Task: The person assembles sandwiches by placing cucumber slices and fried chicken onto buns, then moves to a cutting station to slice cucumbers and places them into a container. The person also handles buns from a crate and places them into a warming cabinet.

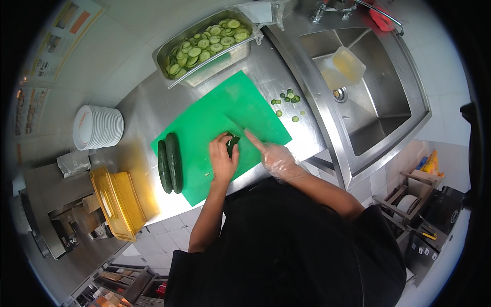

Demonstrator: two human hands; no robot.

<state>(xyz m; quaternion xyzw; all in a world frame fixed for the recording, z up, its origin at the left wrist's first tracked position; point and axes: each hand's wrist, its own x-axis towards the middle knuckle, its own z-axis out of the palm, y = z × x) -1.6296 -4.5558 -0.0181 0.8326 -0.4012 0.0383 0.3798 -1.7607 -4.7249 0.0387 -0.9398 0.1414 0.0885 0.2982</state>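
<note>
On a green cutting board (pixel 215 111), my bare left hand (pixel 223 157) grips a short piece of dark green cucumber (pixel 231 144). My right hand (pixel 278 157), in a clear plastic glove, holds a knife by its handle; the thin blade (pixel 234 122) points up and left, just beyond the cucumber piece. The handle is hidden in the hand. Two whole cucumbers (pixel 174 163) lie side by side at the board's left edge. A steel pan (pixel 215 65) full of cucumber slices (pixel 205 44) stands past the board's far edge. Small cucumber ends (pixel 290 96) are scattered on the steel counter right of the board.
A steel sink (pixel 368 115) with a translucent plastic container (pixel 347 67) in it is at the right. Stacked white plates (pixel 99 126) stand at the left, with a yellow plastic container (pixel 122 201) nearer me. Plastic wrap (pixel 278 13) lies beyond the pan.
</note>
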